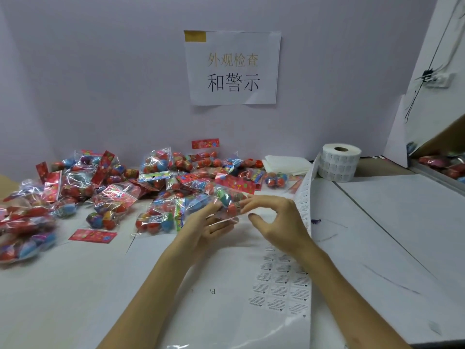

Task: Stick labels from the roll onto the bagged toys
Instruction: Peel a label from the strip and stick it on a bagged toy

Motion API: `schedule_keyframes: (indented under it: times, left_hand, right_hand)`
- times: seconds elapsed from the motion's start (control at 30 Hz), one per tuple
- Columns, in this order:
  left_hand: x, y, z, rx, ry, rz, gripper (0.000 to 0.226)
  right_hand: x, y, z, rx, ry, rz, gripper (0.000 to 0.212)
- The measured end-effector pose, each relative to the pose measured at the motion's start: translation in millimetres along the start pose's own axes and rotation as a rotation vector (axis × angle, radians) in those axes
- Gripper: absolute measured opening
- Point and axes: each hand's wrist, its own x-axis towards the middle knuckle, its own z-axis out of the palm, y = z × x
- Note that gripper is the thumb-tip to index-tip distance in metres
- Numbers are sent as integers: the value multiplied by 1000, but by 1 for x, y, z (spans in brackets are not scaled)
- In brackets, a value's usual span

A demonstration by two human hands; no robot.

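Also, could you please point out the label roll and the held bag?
label roll (339, 168): head view, its printed side wall.
held bag (226, 199): head view, middle of the clear plastic.

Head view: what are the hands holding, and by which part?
The left hand grips one bagged toy by its lower edge; the right hand touches its top with fingertips, thumb apart.

1 head-worn camera sits close over the table (75, 285) below the sign (232, 69), looking forward and down.
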Motion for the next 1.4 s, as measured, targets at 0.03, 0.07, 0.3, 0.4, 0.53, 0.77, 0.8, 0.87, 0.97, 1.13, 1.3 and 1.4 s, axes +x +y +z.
schedule_keyframes:
  times: [0.03,0.07,0.3,0.4,0.53,0.77,0.8,0.87,0.97,1.13,1.3,1.4]
  left_hand:
    - [0,1,1,-28,18,-2,41]
    - [-1,1,1,-50,29,-4,39]
    - [-7,5,13,9,-149,60,52]
    - [-7,0,17,76,-197,55,49]
    - [-7,-3,17,133,-268,47,45]
    - [-9,-2,17,291,-203,6,50]
    - [-9,-2,18,305,-166,17,49]
    - [-9,-1,19,313,-94,44,43]
    - [-7,-1,17,333,-6,68,25]
    - [-1,-4,17,350,88,86,9]
    - [0,-2,16,319,86,122,19]
    - [2,0,15,267,122,133,16]
  right_hand:
    - [1,0,0,5,54,1,22]
    - [2,0,0,10,101,21,22]
    - [10,-1,-7,432,30,533,42]
    - [10,1,-6,579,-15,587,37]
    - [11,4,-7,640,91,603,24]
    - [9,7,-8,460,42,587,16]
    - [9,6,-7,434,30,580,17]
    - [7,6,-3,384,5,561,12]
    - [6,6,0,331,-11,533,5]
    - [5,7,3,329,-39,496,5]
    - [6,7,4,387,-112,552,8]
    - [6,6,3,419,-145,564,13]
